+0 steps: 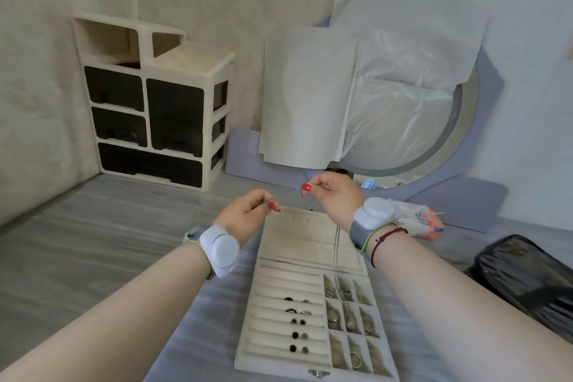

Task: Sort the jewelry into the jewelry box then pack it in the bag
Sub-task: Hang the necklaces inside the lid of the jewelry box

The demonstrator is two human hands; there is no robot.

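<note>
An open beige jewelry box (269, 353) lies on the table in front of me, its lid (297, 236) tilted back. Several rings sit in the roll slots on its left side, and more pieces fill the small square compartments on the right. My left hand (248, 214) and my right hand (335, 195) are raised above the lid. Between them they pinch a thin silver chain (286, 195), stretched taut from fingertip to fingertip. Another strand of chain (337, 245) hangs down over the lid's right side. A black mesh bag (527, 282) lies at the right.
A cream drawer organizer (155, 108) with dark drawers stands at the back left by the wall. A round mirror (403, 108) covered with paper and plastic leans at the back. A packet of tissues (421, 220) lies behind my right wrist.
</note>
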